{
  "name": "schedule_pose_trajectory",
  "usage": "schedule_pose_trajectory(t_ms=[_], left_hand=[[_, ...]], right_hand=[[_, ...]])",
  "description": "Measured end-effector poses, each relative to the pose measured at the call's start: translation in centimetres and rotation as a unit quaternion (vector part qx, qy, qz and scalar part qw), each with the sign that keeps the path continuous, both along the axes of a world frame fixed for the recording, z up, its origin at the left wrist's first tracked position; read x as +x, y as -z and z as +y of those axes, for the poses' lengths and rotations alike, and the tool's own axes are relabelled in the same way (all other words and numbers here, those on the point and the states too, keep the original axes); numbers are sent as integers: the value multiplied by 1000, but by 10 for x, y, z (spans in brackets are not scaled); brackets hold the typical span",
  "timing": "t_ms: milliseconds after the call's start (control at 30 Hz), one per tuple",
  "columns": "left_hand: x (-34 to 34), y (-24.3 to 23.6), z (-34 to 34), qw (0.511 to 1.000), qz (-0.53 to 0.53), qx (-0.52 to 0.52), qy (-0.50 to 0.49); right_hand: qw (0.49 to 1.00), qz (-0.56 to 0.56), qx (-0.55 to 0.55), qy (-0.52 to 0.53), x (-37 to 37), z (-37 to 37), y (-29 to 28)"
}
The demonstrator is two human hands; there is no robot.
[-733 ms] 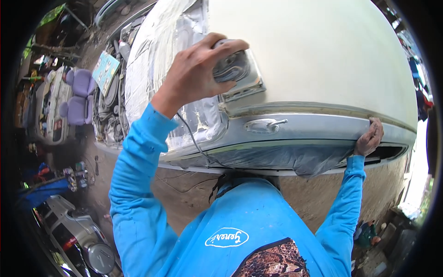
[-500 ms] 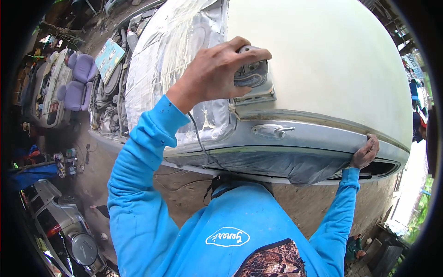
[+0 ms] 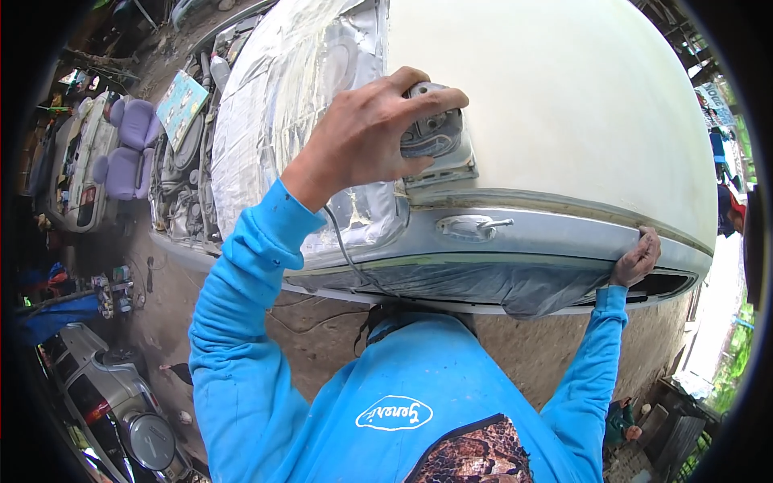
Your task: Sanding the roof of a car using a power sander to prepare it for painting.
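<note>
My left hand point(image 3: 374, 133) grips a silver-grey power sander point(image 3: 439, 141), which rests on the pale cream car roof point(image 3: 547, 97) beside its lower left corner. A cord point(image 3: 342, 245) hangs from near my wrist down over the car's side. Just left of the sander, the windscreen area point(image 3: 270, 121) is masked with whitish paper and plastic. My right hand point(image 3: 640, 253) has dusty fingertips hooked over the roof edge point(image 3: 568, 225) on the right. Between my hands sits an antenna fitting point(image 3: 475, 227). Dark plastic sheeting point(image 3: 539, 286) covers the side window.
An exposed engine bay point(image 3: 173, 189) with a patterned board point(image 3: 179, 109) lies at left. Beyond are purple seats point(image 3: 129, 169), another car body point(image 3: 76, 169) and a blue tarp point(image 3: 48, 326). A silver vehicle point(image 3: 121, 402) stands behind at lower left. Clutter point(image 3: 660, 435) lies at lower right.
The view has shifted slightly, moving the car in frame. The sander in my left hand is a little nearer the roof's side edge. My right hand stays on that edge.
</note>
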State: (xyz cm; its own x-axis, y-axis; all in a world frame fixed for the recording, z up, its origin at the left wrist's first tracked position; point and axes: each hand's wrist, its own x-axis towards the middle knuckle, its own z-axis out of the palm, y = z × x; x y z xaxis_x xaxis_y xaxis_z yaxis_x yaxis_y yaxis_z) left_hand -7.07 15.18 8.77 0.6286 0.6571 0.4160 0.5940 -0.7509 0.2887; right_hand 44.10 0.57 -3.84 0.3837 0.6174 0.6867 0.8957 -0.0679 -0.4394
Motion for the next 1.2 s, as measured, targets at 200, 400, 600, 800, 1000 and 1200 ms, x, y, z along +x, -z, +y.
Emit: schedule_pose_trajectory(t_ms=[200, 400, 600, 800, 1000, 1200], left_hand=[[11, -1, -8, 1000, 3, 6, 20], [20, -4, 26, 999, -6, 39, -15], [3, -7, 20, 999, -14, -4, -44], [7, -5, -18, 999, 19, -20, -29], [26, -13, -9, 999, 27, -7, -30], [36, -16, 41, 999, 12, -25, -42]], right_hand=[[1000, -3, 3, 11, 0, 1, 1], [1000, 1, 3, 6, -3, 0, -3], [1000, -12, 3, -1, -4, 0, -2], [1000, -3, 3, 1, -3, 0, -1], [1000, 5, 16, -4, -6, 1, -2], [1000, -1, 27, 3, -11, 3, -4]])
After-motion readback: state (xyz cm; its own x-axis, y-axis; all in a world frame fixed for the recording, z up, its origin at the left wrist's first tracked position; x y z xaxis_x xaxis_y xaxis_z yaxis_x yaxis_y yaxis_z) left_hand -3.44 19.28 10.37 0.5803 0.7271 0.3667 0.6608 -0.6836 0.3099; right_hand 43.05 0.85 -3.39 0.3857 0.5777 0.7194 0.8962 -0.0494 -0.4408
